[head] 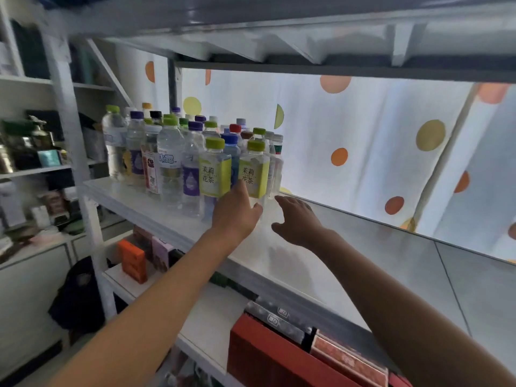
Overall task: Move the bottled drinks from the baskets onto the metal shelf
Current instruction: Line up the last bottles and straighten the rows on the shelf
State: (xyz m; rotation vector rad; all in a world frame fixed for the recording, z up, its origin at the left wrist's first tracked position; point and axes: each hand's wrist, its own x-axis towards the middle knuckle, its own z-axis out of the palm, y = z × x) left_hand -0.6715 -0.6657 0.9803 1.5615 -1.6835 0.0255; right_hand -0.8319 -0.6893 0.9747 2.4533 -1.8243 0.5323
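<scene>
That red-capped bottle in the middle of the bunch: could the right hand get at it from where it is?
Probably not directly. The red-capped bottle stands behind the two yellow-labelled tea bottles, with others packed around. The right hand hovers open by the front row; reaching over the caps looks possible.

A white curtain [349, 141] with orange, yellow and red dots hangs behind everything and glows with daylight coming through it; it is the brightest thing in the room. Left of the curtain a white upright post [69, 129] rises, with a slanting brace [109, 71] above it. Further left of the curtain stands a dim set of side shelves [30, 169] crowded with small jars and boxes too blurred to name. Below the curtain, on a lower board [206, 325], lie an orange box [132, 261], a lilac box [161, 254] and red cartons [279, 356]. A dark bag [78, 297] hangs low, left of those cartons. Above the curtain runs a grey ribbed underside [279, 40].
</scene>
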